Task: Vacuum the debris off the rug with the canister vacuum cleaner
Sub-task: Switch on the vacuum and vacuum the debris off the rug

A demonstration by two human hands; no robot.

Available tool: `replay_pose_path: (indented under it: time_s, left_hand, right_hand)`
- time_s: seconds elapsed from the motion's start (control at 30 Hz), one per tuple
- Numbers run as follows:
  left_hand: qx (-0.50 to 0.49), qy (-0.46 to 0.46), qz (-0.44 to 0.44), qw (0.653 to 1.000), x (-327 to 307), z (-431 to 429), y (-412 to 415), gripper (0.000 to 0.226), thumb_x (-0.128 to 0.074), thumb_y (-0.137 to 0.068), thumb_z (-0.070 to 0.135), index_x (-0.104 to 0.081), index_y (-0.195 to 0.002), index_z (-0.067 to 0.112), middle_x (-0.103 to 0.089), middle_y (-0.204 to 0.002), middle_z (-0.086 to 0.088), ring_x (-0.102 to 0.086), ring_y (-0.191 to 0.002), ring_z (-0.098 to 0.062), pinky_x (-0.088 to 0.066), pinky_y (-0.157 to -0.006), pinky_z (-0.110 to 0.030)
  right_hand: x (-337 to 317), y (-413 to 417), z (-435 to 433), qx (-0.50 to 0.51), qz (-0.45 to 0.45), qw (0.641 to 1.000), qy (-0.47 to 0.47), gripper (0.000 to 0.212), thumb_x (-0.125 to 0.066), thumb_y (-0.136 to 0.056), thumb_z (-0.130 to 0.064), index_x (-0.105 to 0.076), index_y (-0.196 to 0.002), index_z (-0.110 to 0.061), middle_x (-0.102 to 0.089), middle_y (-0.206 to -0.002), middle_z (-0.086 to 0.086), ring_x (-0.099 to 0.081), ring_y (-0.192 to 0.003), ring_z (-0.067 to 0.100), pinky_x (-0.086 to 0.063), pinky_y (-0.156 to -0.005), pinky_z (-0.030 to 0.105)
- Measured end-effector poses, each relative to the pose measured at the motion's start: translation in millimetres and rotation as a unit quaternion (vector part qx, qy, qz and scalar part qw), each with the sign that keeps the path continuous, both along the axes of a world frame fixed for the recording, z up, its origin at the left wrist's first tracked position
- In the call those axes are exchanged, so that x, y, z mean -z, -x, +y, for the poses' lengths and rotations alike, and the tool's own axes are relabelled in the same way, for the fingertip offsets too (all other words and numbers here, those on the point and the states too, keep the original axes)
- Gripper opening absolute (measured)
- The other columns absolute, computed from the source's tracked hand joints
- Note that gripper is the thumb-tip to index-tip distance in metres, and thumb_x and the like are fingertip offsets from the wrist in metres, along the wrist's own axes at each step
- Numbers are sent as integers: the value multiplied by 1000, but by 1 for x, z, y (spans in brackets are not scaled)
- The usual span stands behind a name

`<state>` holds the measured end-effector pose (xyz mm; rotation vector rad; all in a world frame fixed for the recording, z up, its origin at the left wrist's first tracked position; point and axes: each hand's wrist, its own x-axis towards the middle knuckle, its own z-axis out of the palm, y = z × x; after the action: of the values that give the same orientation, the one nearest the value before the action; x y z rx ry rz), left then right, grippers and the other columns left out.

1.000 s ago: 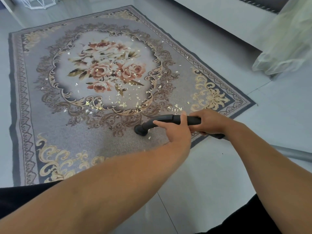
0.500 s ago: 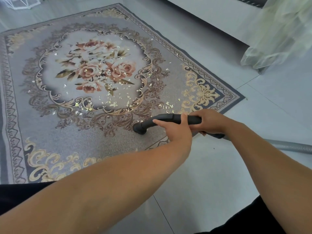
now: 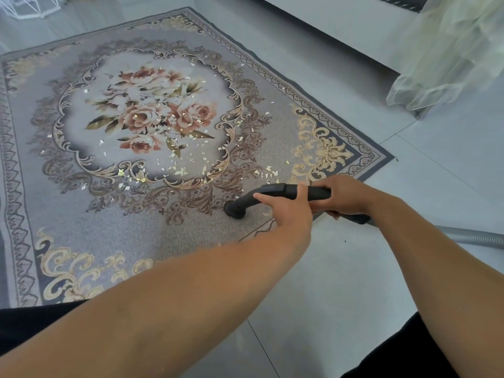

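Observation:
A grey rug (image 3: 109, 230) with a rose medallion lies on the tiled floor. Small pale golden debris flakes (image 3: 180, 170) are scattered over its middle and lower medallion edge. The black vacuum handle (image 3: 272, 192) curves down to an open nozzle end (image 3: 235, 211) that rests on the rug near its front right edge. My left hand (image 3: 289, 211) grips the handle's front part. My right hand (image 3: 343, 196) grips it further back. A grey ribbed hose (image 3: 471, 237) runs off to the right. The canister is out of view.
A sheer pale green curtain (image 3: 450, 58) hangs to the floor at the upper right, beside a low white ledge (image 3: 341, 20). A white wire frame (image 3: 27, 6) stands at the top left. Bare grey tiles (image 3: 341, 282) surround the rug.
The view has swung slightly, so the rug sits differently in frame. The nozzle stays on the rug's front right part with both hands holding the handle as before.

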<state>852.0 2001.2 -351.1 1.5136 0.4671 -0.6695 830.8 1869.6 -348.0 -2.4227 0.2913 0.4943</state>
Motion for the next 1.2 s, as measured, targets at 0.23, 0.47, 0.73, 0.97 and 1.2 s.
replay_pose_path:
  time_s: [0.23, 0.47, 0.73, 0.97, 1.2]
  left_hand:
    - [3, -9, -33, 999, 3, 7, -18, 104, -63, -92, 32, 22, -151, 21, -41, -149, -8, -49, -126, -24, -38, -89, -25]
    - [-28, -17, -50, 998, 1, 20, -34, 105, -65, -90, 31, 18, -152, 23, -37, -151, -7, -49, -126, -26, -43, -104, -37]
    - [22, 23, -6, 999, -10, -20, -5, 104, -62, -92, 33, 23, -150, 26, -38, -151, -8, -49, -126, -25, -39, -98, -30]
    - [45, 28, -2, 999, -9, -37, 9, 106, -64, -91, 34, 23, -151, 23, -42, -147, -11, -52, -124, -27, -39, -89, -27]
    - [24, 10, -49, 998, -3, -11, -20, 102, -63, -92, 29, 18, -152, 20, -42, -148, -9, -49, -126, -24, -37, -89, -25]
  right_hand:
    - [9, -15, 11, 25, -37, 999, -7, 24, -70, -83, -46, -69, -92, -24, -68, -62, 1, -62, -52, 12, -54, -64, 35]
    - [12, -35, 28, 22, -49, 998, -12, 20, -71, -84, -42, -67, -86, -23, -65, -59, -2, -59, -47, 10, -51, -57, 31]
    - [-3, 5, -15, 53, -37, 997, 36, 24, -69, -84, -46, -65, -82, -23, -65, -55, -2, -62, -49, 10, -51, -62, 32]
    - [-3, 25, -33, 70, -29, 996, 37, 21, -70, -84, -45, -64, -76, -26, -67, -59, 1, -63, -50, 11, -52, -67, 31]
    - [2, -8, -2, 72, -51, 995, 41, 26, -68, -83, -50, -64, -81, -24, -66, -59, -1, -61, -51, 13, -54, -65, 36]
